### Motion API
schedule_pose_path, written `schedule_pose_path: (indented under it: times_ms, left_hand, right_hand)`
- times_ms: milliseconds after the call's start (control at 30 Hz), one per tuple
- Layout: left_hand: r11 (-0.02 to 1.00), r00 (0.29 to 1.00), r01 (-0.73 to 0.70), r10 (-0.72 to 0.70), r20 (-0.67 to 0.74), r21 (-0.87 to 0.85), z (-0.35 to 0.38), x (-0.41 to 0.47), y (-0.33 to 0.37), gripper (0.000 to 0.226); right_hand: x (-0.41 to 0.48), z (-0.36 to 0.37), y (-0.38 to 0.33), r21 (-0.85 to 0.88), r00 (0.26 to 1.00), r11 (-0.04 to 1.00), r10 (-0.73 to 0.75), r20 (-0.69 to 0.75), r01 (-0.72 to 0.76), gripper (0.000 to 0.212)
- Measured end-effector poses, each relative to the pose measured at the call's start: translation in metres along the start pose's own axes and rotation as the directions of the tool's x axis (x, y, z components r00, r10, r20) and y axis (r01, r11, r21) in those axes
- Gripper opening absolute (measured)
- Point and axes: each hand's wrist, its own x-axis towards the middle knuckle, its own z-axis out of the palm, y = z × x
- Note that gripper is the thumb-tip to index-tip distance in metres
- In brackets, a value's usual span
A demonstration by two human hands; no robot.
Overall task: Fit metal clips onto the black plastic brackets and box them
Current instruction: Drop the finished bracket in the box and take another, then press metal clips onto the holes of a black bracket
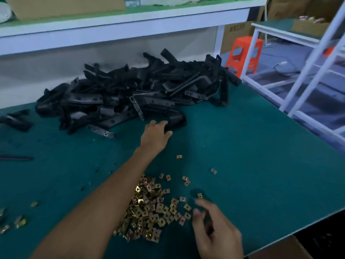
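Black bracket point(176, 122) in left hand point(155, 134); brassy clips point(147, 208) beside right hand point(214, 227).

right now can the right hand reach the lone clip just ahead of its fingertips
Probably yes: the lone clip lies on bare mat just ahead of the right hand, with nothing between them.

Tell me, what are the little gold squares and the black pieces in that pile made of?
The gold clips: probably thin plated metal, judging by brassy glints and folded edges. The black brackets: apparently moulded plastic, matte with a dull sheen and round holes.
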Motion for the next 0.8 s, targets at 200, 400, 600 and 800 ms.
schedule_pose_path:
  times_ms: [200,400,600,800]
  left_hand:
    - [0.983,0.933,-0.153,0.178,-0.312,0.104,-0.017,-0.021,0.01,0.037]
    - [0.871,0.767,-0.377,0.103,-0.633,-0.316,-0.072,-0.126,0.016,0.033]
    - [0.621,0.98,-0.186,0.17,-0.101,-0.761,-0.059,-0.223,0.025,0.046]
    - [0.687,0.953,-0.164,0.295,0.066,-0.708,-0.033,-0.197,0.04,0.054]
  right_hand:
    - [-0.001,0.002,0.002,-0.003,0.999,1.0,0.008,-0.042,-0.008,0.023]
    - [-0.003,-0.007,-0.003,0.14,0.986,0.978,0.141,0.091,-0.153,0.039]
    - [0.009,-0.011,-0.018,0.323,0.982,0.935,0.178,-0.066,-0.147,0.09]
    - [-0.002,-0.006,-0.013,0.534,0.916,0.795,0.391,-0.088,-0.288,0.047]
